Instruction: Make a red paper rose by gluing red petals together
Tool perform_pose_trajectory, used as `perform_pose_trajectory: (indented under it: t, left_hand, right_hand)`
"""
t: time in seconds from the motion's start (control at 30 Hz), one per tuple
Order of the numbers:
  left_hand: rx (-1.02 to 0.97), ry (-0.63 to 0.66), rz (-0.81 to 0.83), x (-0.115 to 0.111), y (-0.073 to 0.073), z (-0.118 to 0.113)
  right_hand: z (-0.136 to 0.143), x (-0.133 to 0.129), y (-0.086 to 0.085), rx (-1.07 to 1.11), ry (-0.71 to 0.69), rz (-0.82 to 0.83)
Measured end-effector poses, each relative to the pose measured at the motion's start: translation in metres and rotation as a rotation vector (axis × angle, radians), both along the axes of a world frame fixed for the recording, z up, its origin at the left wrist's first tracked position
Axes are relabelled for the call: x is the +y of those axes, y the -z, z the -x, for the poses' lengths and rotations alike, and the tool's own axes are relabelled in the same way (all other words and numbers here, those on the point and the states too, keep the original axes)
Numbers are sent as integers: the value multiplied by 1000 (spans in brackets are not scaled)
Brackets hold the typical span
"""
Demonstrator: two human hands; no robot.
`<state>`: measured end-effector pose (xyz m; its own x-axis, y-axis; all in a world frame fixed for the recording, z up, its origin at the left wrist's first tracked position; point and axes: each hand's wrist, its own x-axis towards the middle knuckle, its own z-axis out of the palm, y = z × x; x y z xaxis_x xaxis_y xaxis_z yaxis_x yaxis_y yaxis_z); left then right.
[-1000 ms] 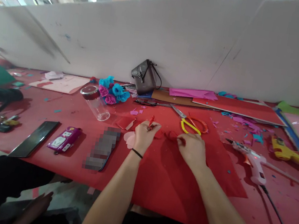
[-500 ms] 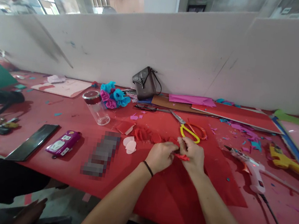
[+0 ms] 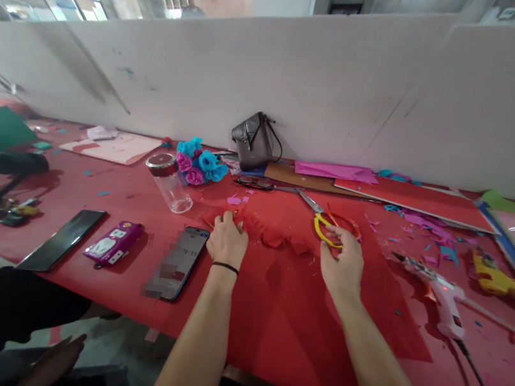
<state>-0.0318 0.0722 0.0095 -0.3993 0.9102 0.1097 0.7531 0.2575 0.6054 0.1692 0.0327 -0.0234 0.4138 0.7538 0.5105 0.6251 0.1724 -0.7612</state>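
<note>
My left hand (image 3: 228, 240), with a black band at the wrist, reaches down at the left end of a row of red crepe-paper pieces (image 3: 274, 239). Its fingers are bent down to the table, and whatever is under or between them is hidden. My right hand (image 3: 344, 265) hovers to the right of the row, thumb and fingers curved and apart, with nothing seen between them. Its fingertips are close to the yellow handle of a pair of scissors (image 3: 320, 226); I cannot tell whether they touch. Red paper (image 3: 286, 326) lies under both forearms.
Left of me are a lit phone (image 3: 187, 260), a purple case (image 3: 113, 244), a dark phone (image 3: 64, 240) and a clear jar (image 3: 173, 190) beside paper flowers (image 3: 201, 164). A corded glue gun (image 3: 440, 298) and a yellow one (image 3: 499, 274) lie right. Behind stands a bag (image 3: 253, 142).
My hands have come apart. The left moved left, covering where pale paper petals lay; the right shifted slightly right. The red paper piece that was between them is out of the right hand.
</note>
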Motion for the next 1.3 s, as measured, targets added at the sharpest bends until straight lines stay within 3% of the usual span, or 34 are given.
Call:
perform_pose_trajectory:
  t: [0.17,0.4,0.47,0.53,0.63,0.73,0.87,1.1,1.2,1.3]
  left_hand:
    - [-9,0,-37,2,-1,4]
    - [-128,-90,-309,6,-1,6]
    - [-322,-8,-415,9,1,4]
    - [-650,162,-387,11,4,-1]
    - [-1154,435,-128,9,6,-14]
    - [-1363,555,56,3,7,-29]
    - [-1343,600,129,-4,8,-43]
    - [-1135,665,15,-9,12,-50]
    - [-1119,657,-70,-10,17,-53]
    - [-1168,660,-101,-11,20,-56]
  right_hand:
    - [2,-1,-3,19,-14,-9]
    - [6,-4,-7,76,-94,62]
    - [9,-6,-10,66,-136,41]
    - [12,-8,-13,98,-193,32]
    - [17,-10,-19,307,-321,108]
    - [21,-11,-24,580,-505,252]
    - [20,-8,-23,682,-560,357]
    - [13,-3,-15,482,-479,274]
    - [10,-3,-13,449,-331,219]
    - [7,-3,-16,579,-176,142]
